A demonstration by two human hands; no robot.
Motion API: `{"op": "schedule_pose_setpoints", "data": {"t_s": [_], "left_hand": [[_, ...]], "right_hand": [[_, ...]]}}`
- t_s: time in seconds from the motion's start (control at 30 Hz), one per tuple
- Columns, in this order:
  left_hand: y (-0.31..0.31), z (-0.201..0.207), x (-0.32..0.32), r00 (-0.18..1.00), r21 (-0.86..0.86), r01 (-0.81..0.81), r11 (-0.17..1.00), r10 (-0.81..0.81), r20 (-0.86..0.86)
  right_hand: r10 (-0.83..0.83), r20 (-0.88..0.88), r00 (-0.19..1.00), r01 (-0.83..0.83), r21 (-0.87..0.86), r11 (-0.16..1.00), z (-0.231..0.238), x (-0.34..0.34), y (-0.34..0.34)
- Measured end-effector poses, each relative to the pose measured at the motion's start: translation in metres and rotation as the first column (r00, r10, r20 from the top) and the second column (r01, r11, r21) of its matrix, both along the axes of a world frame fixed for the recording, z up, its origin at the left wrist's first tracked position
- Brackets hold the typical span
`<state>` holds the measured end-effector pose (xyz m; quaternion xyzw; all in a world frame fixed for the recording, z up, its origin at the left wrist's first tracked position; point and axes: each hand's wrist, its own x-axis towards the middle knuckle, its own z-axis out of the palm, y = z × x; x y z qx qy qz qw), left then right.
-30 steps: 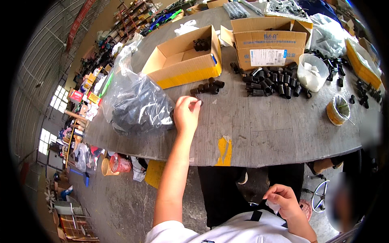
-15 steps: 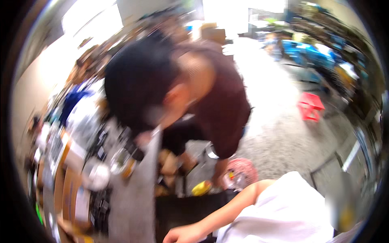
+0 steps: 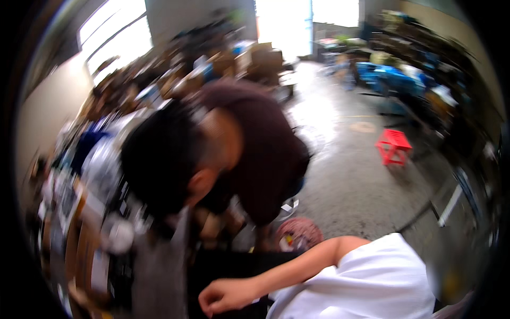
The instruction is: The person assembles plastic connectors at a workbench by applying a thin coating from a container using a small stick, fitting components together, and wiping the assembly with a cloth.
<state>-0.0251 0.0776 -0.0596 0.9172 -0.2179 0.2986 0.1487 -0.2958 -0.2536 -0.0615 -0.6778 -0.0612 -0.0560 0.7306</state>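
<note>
My right hand reaches in from the lower right, its bare forearm coming out of a white sleeve. The fingers are curled in and closed; whatever they hold, if anything, is hidden. Below and around the hand is a dark black surface, beside the narrow grey bench top. My left hand is out of the picture. Just ahead, a co-worker in a dark maroon shirt bends low over the bench. That person's arm hangs toward the floor and the hand is hard to make out.
A pink basket with small coloured items sits on the floor past my forearm. A red plastic stool stands farther right. Cardboard boxes are piled at the back, and a clear plastic bag lies left. Blue material covers something at far right.
The whole view has shifted, so the stool, basket and bench appear farther left. My right hand appears a little higher and farther left, still curled. The co-worker remains bent over.
</note>
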Motion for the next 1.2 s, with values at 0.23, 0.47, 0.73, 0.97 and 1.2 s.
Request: {"op": "schedule_pose_setpoints", "data": {"t_s": [0.23,0.47,0.73,0.97,1.2], "left_hand": [[0.024,-0.014,-0.005,0.979,-0.230,-0.199,0.953,0.186,-0.080],[0.025,-0.010,-0.023,0.995,-0.522,-0.056,0.851,0.093,0.045],[0.007,0.094,-0.010,0.988,-0.688,0.154,0.709,-0.130,0.086],[0.049,0.139,0.123,0.976,-0.584,0.153,0.797,-0.215,-0.037],[0.053,0.104,0.240,0.916,-0.346,-0.151,0.926,-0.001,-0.401]], "right_hand": [[0.184,-0.232,0.955,-0.175,0.059,0.983,0.056,0.017,0.004],[0.050,0.053,0.997,-0.041,-0.149,0.988,0.068,0.079,0.025],[0.030,0.578,0.815,0.318,-0.491,0.811,0.018,0.149,0.033],[0.092,0.575,0.813,0.329,-0.583,0.743,0.011,0.161,0.037],[0.043,0.498,0.866,0.294,-0.577,0.762,0.014,0.165,0.038]]}}
